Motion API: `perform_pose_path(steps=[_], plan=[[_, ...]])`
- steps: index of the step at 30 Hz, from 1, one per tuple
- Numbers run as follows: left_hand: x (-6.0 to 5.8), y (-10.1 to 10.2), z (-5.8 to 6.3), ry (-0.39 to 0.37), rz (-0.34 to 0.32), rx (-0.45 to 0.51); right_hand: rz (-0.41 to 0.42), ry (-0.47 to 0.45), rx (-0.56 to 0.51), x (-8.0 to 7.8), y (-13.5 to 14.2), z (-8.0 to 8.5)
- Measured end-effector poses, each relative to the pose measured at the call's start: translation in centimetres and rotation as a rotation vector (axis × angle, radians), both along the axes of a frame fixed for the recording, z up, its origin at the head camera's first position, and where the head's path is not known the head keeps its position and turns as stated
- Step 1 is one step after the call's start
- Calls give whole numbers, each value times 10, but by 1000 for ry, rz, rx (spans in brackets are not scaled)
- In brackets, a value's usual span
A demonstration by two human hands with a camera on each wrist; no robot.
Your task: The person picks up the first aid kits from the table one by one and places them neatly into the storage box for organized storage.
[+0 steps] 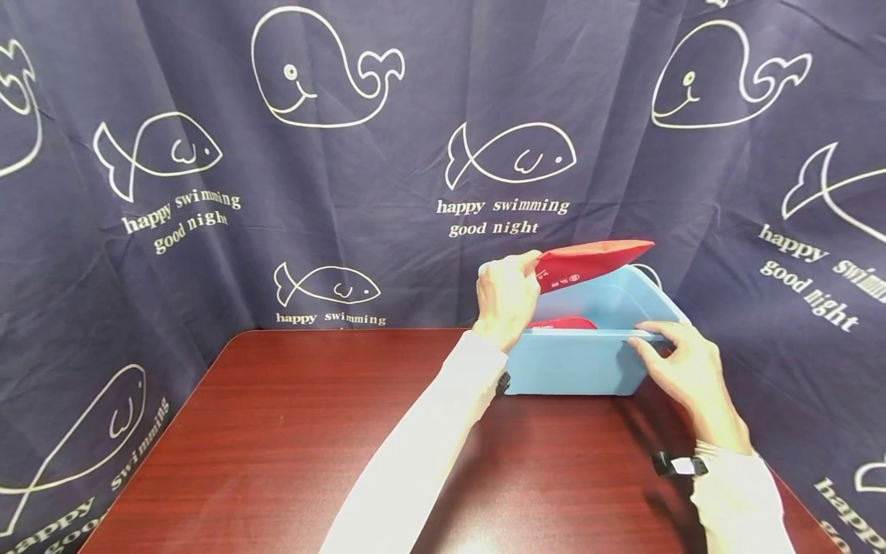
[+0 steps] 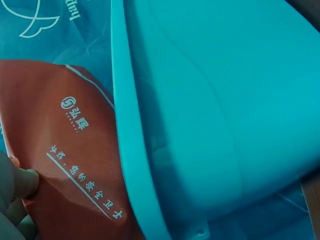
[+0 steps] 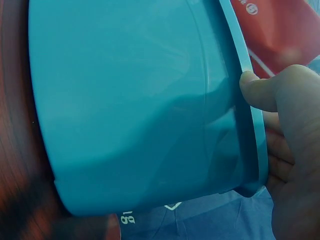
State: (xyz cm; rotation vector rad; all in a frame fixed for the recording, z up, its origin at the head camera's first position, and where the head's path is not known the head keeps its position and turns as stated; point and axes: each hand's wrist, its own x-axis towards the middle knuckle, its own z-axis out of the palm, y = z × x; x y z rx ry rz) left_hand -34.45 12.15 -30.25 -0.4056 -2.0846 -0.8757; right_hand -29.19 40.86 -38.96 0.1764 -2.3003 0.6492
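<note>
A light blue plastic storage bin point(image 1: 574, 365) stands on the right part of the table, near its back edge. My left hand point(image 1: 507, 296) pinches the near end of a flat red piece with white Chinese lettering point(image 1: 588, 264), held tilted above the bin's opening. In the left wrist view its printed face and a white edge line show beside the bin's rim point(image 2: 131, 150). More red, also with white print point(image 1: 564, 323), shows inside the bin just over the front rim. My right hand point(image 1: 688, 369) grips the bin's front right corner, thumb point(image 3: 257, 90) on the outside and fingers point(image 3: 280, 150) inside the rim.
A reddish-brown wooden table point(image 1: 311, 438) extends to the left and front of the bin. Dark blue curtain cloth point(image 1: 415, 92) with white whales and fish hangs close behind the bin and along both sides. Black bands sit at both wrists.
</note>
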Motion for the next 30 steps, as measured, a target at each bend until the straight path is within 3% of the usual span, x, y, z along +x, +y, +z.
perform_pose_path(steps=[15,22,30], plan=[[-6,13,-9,-153,52,-111,12,27,13,0,-2,2],[3,11,-7,-316,15,-101,4,17,6,-1,-2,1],[17,-11,-3,-331,1,-42,-4,-3,-2,1,-2,2]])
